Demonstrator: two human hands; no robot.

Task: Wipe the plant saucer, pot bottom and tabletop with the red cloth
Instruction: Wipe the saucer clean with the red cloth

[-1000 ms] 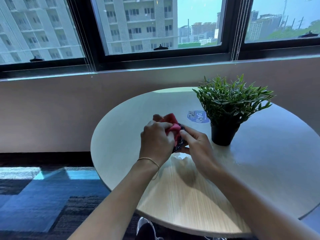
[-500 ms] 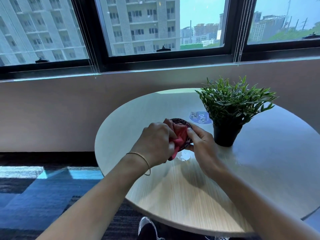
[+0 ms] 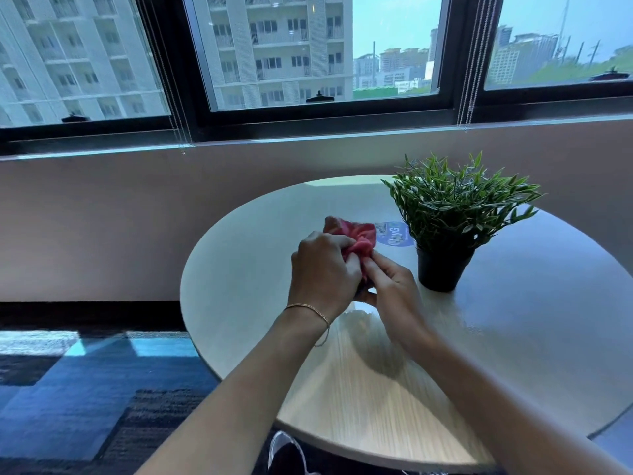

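Observation:
My left hand (image 3: 323, 269) and my right hand (image 3: 392, 286) meet above the round pale tabletop (image 3: 246, 269), left of the plant. The red cloth (image 3: 359, 240) is bunched between them, its top sticking up past my left fingers. The dark saucer is almost wholly hidden by the cloth and my hands; only a dark sliver shows at my right fingers. My left hand grips the cloth and my right hand pinches the saucer's lower edge. The black pot (image 3: 442, 272) with its green plant (image 3: 455, 200) stands upright on the table just right of my hands.
A round blue sticker (image 3: 397, 234) lies on the table between the cloth and the pot. A wet sheen (image 3: 356, 317) shows on the tabletop below my hands. Behind the table are a wall and windows; blue carpet lies to the left, and a shoe (image 3: 287, 454) under the near edge.
The cloth has been worked over the saucer: half a second ago the saucer's dark rim showed above the cloth, now the cloth covers it. The view has shifted left.

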